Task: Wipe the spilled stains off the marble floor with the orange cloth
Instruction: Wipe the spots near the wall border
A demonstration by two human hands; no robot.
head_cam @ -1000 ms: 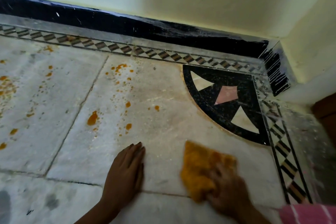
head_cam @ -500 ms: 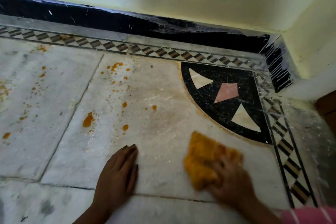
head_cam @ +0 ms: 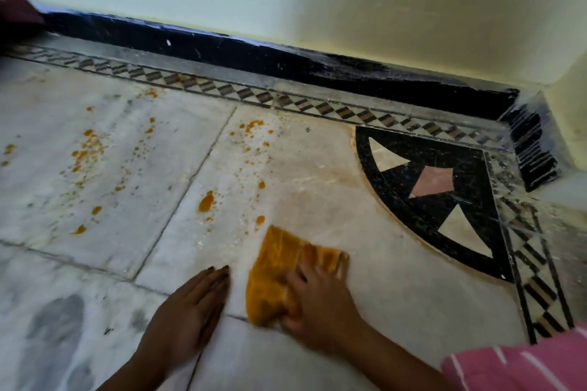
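My right hand (head_cam: 317,305) lay flat on the orange cloth (head_cam: 276,267), fingers straight and spread, pressing it to the marble floor (head_cam: 397,289), gripping nothing. My left hand (head_cam: 187,311) rested palm down, fingers extended, just beside the cloth. Orange stains (head_cam: 206,201) lay beyond its far corner

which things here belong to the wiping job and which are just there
Job: orange cloth, right hand pressing it, spilled orange stains, white marble floor.
Just there: left hand flat on floor, black quarter-circle inlay, black skirting, pink striped sleeve.
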